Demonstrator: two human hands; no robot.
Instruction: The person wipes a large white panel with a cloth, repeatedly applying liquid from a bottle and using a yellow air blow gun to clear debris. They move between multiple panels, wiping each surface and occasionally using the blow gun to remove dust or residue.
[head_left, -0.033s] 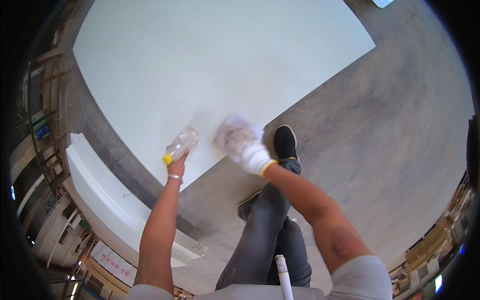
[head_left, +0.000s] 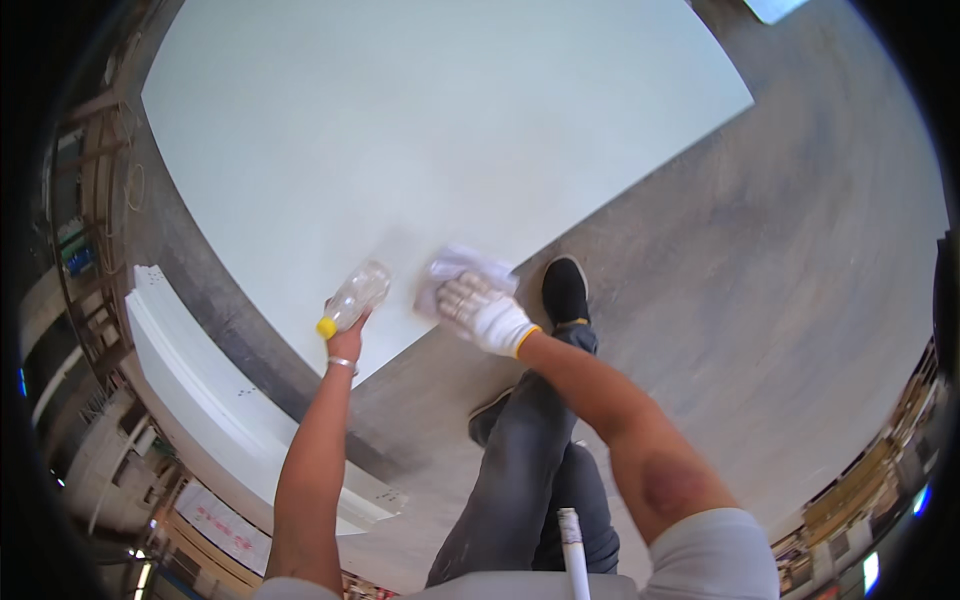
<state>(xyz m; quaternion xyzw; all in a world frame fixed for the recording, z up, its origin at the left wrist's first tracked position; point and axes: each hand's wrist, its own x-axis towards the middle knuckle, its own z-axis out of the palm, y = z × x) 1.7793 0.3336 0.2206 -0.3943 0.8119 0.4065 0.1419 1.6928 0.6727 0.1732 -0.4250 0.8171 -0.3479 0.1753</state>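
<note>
White-gloved right hand [head_left: 487,313] presses flat and open on a cloth [head_left: 462,268] on the board [head_left: 420,130]; left hand [head_left: 346,341] grips a clear bottle [head_left: 354,297] just left.

Both arms are reaching forward; the bare left hand [head_left: 345,340] is gripping, the gloved right hand [head_left: 485,312] is pressing flat.
</note>
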